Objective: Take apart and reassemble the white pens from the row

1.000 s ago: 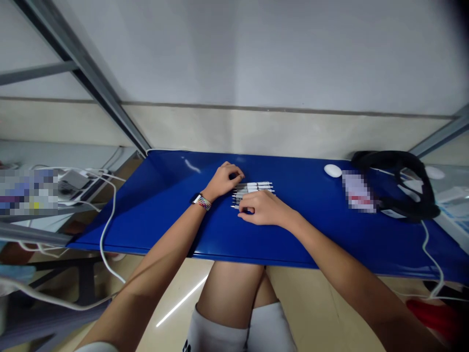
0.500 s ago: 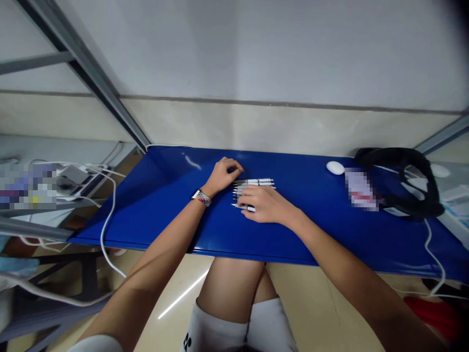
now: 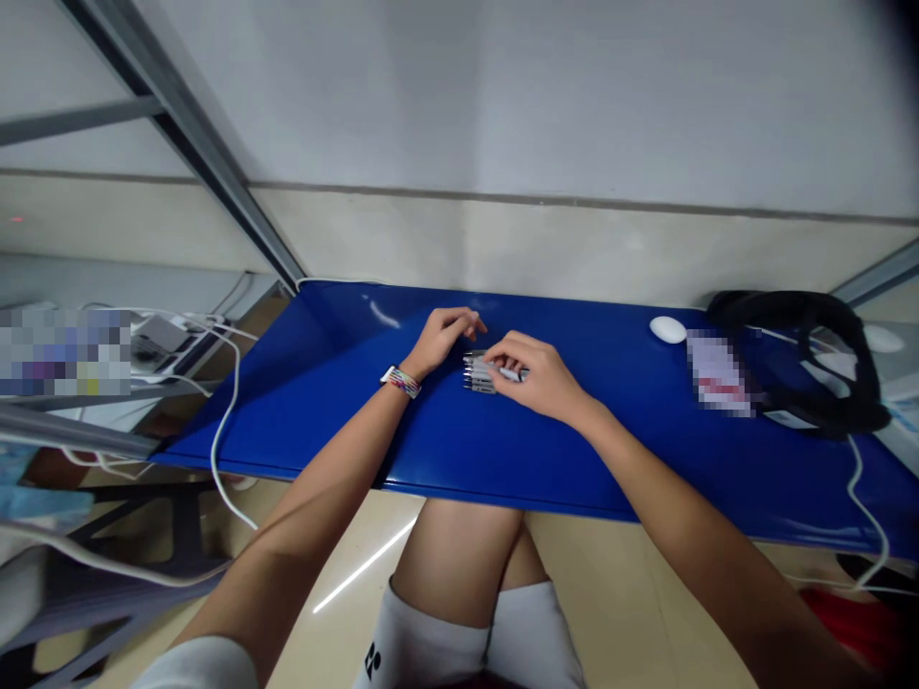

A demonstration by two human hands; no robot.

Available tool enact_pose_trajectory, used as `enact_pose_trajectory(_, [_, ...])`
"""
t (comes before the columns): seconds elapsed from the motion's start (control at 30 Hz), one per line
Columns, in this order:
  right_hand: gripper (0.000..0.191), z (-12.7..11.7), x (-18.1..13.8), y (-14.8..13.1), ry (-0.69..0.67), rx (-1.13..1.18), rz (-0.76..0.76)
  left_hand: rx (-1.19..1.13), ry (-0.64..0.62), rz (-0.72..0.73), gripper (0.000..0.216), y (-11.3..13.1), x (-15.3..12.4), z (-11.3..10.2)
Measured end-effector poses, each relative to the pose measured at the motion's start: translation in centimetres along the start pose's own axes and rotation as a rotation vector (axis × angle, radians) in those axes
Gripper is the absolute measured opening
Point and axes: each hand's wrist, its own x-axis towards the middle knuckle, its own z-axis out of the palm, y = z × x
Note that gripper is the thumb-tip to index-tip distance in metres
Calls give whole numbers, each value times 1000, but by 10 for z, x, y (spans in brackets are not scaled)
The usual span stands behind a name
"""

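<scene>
Several slim white-and-grey pens [image 3: 477, 377] lie side by side in a row on the blue tabletop [image 3: 431, 440], their tips pointing left. My right hand [image 3: 532, 375] is closed over the right part of this row, thumb and fingers pinching a pen; it covers the pens' right ends. Just beyond the row's left end, my left hand [image 3: 449, 335] rests on the table, its fingers loosely bent and apart with nothing in them. A colourful woven band with a watch [image 3: 400, 381] is on my left wrist.
Toward the right lie a white computer mouse [image 3: 667, 330], a blurred-out packet [image 3: 718, 373] and a black strapped headset [image 3: 862, 383]. A white cable [image 3: 219, 435] hangs over the left edge. A wall [image 3: 560, 239] runs behind the table.
My right hand has moved up over the row, and the pen that lay apart near me no longer shows there. My left hand's fingers have loosened. The view has shifted slightly.
</scene>
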Motion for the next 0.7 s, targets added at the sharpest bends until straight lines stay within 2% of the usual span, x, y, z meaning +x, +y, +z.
enact_pose_trajectory(0.13, [15, -3, 2, 18, 98, -105, 37, -56, -21, -9, 55, 8, -3, 7])
enact_pose_trajectory(0.37, [20, -5, 3, 42, 247, -133, 98, -117, -66, -75, 36, 12, -3, 12])
enact_pose_trajectory(0.5, [20, -9, 3, 48, 257, -112, 110, -193, -24, -86, 28, 8, 1, 11])
enact_pose_trajectory(0.63, [18, -8, 3, 49, 215, -102, 84, -268, -53, -74, 34, 6, 2, 17])
enact_pose_trajectory(0.7, [17, -7, 4, 49, 199, -91, 75, -257, -56, -67, 30, 5, 2, 21])
